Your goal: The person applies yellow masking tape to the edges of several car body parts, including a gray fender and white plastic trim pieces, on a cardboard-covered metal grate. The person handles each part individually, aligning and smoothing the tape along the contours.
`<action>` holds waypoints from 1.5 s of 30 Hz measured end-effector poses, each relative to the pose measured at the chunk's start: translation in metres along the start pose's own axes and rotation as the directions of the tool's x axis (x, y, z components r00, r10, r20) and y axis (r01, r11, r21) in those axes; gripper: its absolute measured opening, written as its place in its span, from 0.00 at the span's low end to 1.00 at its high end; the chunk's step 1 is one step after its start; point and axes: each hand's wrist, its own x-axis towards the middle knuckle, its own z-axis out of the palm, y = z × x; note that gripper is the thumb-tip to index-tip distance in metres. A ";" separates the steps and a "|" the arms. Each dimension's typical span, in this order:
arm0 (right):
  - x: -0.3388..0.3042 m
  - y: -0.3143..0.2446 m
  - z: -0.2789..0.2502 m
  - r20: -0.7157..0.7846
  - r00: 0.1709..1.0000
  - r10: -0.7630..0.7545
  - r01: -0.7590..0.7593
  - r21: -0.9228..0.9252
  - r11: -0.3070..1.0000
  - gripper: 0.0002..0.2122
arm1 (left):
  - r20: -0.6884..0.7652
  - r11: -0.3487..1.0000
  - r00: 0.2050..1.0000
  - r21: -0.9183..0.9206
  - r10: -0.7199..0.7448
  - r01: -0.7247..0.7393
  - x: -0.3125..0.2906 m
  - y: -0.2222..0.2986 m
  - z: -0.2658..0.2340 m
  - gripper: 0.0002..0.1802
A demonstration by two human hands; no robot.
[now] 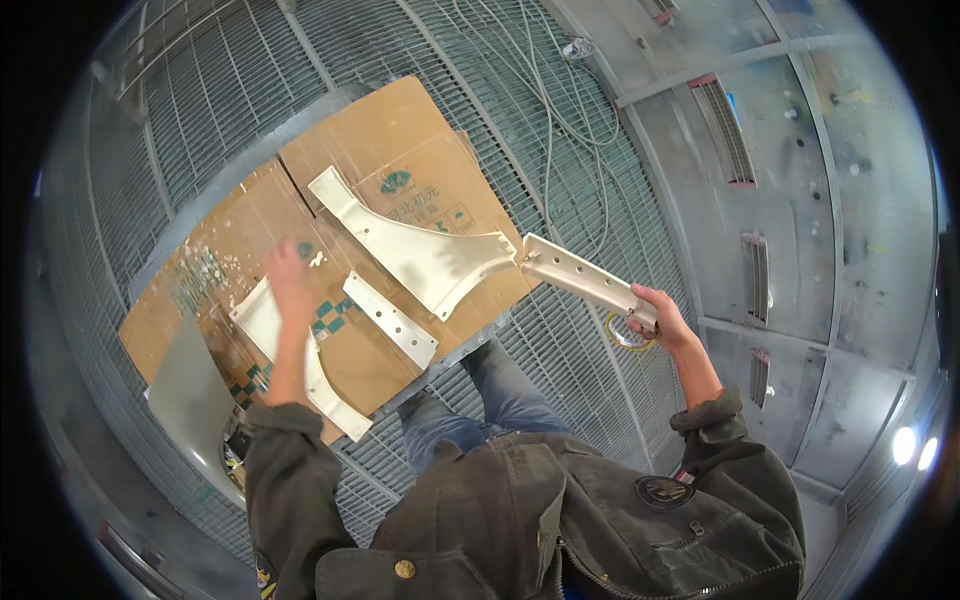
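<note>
"Off the cardboard's (370,125) right edge?"
"One holed strip (580,278), my right hand (660,315) gripping it, arm out. On cardboard I count another strip (386,320), two curved panels (420,262)."
"Left hand (288,283)?"
"Blurred, forearm across left panel (262,325); fingers, can't tell."

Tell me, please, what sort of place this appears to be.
Probably a workshop, perhaps a spray-painting booth: a metal grating floor, speckled metal wall panels with slatted vents, and curved cream panels lying on a spattered cardboard sheet.
</note>
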 end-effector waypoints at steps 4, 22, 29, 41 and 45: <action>0.028 -0.024 -0.012 0.084 0.992 0.096 -0.100 0.047 0.994 0.22 | 0.603 0.625 0.783 -0.555 -0.153 0.549 -0.063 0.141 0.031 0.25; 0.116 -0.009 0.003 0.323 0.897 -0.301 0.366 -0.160 0.917 0.23 | 0.897 -0.683 0.441 -0.348 -0.043 0.642 -0.118 0.383 0.126 0.16; 0.162 0.018 0.034 0.042 0.919 -0.393 0.394 -0.012 0.919 0.15 | 0.809 -0.906 0.577 -0.323 -0.115 0.273 -0.143 0.328 0.168 0.30; 0.215 0.022 0.074 -0.055 0.955 -0.290 0.295 0.122 0.948 0.11 | 0.857 -0.945 0.417 -0.326 -0.302 -0.013 -0.108 0.311 0.215 0.13; 0.227 0.024 0.066 0.005 0.946 -0.323 0.320 0.114 0.940 0.10 | 0.877 -0.919 0.305 -0.393 -0.371 0.013 -0.103 0.316 0.218 0.13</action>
